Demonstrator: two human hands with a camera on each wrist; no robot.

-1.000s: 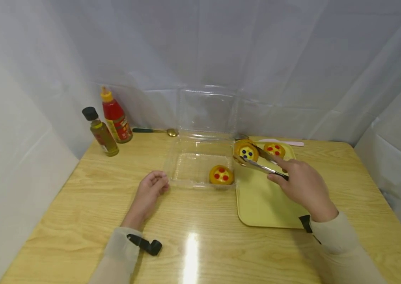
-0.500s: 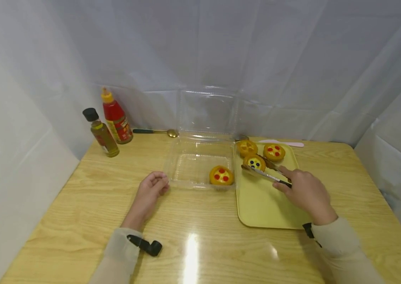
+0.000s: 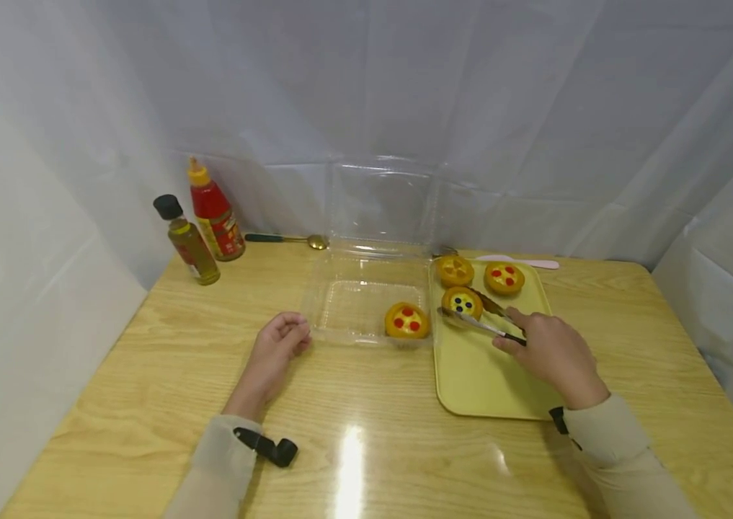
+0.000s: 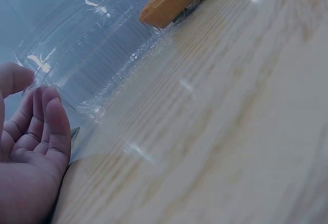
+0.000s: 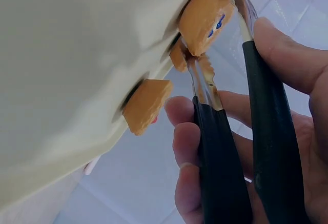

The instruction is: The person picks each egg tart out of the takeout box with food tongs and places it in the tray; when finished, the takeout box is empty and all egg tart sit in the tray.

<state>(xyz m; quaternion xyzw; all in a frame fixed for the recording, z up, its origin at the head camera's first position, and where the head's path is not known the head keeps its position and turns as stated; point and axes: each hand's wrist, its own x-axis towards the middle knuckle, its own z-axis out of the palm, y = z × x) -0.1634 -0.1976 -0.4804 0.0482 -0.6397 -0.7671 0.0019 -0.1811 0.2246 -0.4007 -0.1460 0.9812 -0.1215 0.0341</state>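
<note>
In the head view my right hand (image 3: 554,353) grips black-handled metal tongs (image 5: 274,126). The tong tips straddle a toy tart with blue dots (image 3: 462,304), which sits on the yellow tray (image 3: 483,382). Just behind that tart are an orange-topped tart (image 3: 455,271) and a red-dotted tart (image 3: 504,277). Thumb and fingers of my left hand (image 3: 278,344) pinch the near left corner of a clear plastic clamshell container (image 3: 353,336), its lid raised at the back. Another red-dotted tart (image 3: 407,321) lies in its near right corner.
A red sauce bottle (image 3: 217,220) and an oil bottle (image 3: 192,249) stand at the back left. Behind the container lie a gold spoon with a dark handle (image 3: 275,238) and, past the tray, a pink utensil (image 3: 538,264). A white curtain (image 3: 366,86) borders the table.
The tongs have brought the blue-dotted tart from over the orange-topped tart toward the near side and down onto the tray. The left hand stays at the container's corner.
</note>
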